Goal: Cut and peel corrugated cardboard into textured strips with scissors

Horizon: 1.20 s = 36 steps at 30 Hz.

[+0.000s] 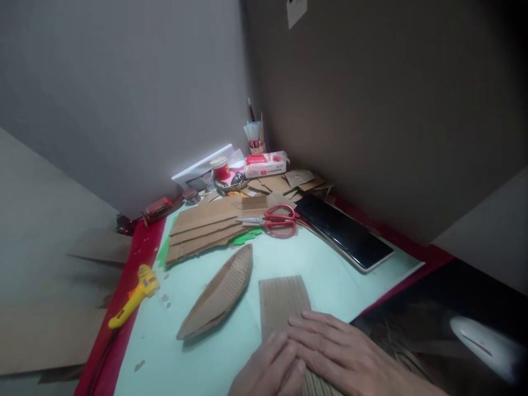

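A strip of corrugated cardboard (282, 297) with ribbed lines lies on the pale green sheet in front of me. My right hand (342, 352) rests flat across it, fingers stretched out to the left. Curled over the strip's near left part is my left hand (268, 368), its fingertips against the right hand's fingers; the bottom edge of the view cuts it off. Left of the strip sits a boat-shaped cardboard piece (218, 297), hollow and pointed at both ends. The strip's near end is partly hidden by both hands.
A yellow hot glue gun (136, 297) lies at the left edge. Red-handled scissors (276, 221) rest beside stacked cardboard (198, 225). A black-screened tablet or phone (344, 231) lies right. Behind stand a wipes pack (266, 164), a red cup (221, 169) and a pen holder (258, 147).
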{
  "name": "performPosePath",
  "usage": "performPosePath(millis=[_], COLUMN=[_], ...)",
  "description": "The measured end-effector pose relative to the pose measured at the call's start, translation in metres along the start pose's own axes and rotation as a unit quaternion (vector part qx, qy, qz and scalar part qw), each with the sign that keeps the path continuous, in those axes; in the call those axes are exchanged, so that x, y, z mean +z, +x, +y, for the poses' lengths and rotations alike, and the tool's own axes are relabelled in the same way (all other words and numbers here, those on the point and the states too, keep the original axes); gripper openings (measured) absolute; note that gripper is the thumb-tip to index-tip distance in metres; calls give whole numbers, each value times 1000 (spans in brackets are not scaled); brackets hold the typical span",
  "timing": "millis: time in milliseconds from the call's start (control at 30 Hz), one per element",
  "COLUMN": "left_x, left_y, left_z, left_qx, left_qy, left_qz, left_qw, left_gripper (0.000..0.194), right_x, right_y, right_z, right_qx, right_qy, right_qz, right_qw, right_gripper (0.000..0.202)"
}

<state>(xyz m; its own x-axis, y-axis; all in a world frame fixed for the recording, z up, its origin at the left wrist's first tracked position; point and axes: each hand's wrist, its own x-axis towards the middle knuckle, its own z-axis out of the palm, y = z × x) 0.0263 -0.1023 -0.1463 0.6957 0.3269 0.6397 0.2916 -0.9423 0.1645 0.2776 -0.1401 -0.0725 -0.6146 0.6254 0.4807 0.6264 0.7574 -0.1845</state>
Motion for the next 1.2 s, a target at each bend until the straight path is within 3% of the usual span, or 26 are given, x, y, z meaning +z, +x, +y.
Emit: performPosePath(millis=[200, 300, 400, 567, 700, 833, 967, 1133, 1200], left_x=[10, 3, -10, -18, -20, -34, -42, -35, -32], left_y=[-12, -14, -12, -5, 8, 20, 17, 2, -3], left_z=[2, 5, 0, -19, -27, -30, -26, -17, -18], left_qx=[-48, -78, -89, -52, -24, -9, -54, -149, -157], left_qy=[-22, -38, -51, -81, -96, -119, -112, -80, -83], left_qz=[-20, -44, -63, -75, -67, -112, -124, -93, -76], left_qw=[998, 995, 993, 993, 993, 986, 985, 981, 981], left_gripper=[25, 26, 30, 32, 36, 37, 52, 45, 45], right_x=[-10, -15, -14, -9, -9, -9, -9, -10, -9], right_y=[1, 4, 4, -1, -3, -1, 0, 0, 2], right_z=[2, 1, -2, -4, -4, -6, -6, 3, 8], right_qx=[28, 48, 82, 147, 154, 170, 172, 160, 142], right_qy=[98, 141, 191, 249, 255, 257, 268, 224, 204], right_qz=[-33, -53, -25, 29, 49, 46, 49, 32, 40], right_qw=[994, 987, 978, 957, 954, 950, 947, 961, 968], right_gripper=[52, 50, 50, 55, 52, 43, 34, 43, 34])
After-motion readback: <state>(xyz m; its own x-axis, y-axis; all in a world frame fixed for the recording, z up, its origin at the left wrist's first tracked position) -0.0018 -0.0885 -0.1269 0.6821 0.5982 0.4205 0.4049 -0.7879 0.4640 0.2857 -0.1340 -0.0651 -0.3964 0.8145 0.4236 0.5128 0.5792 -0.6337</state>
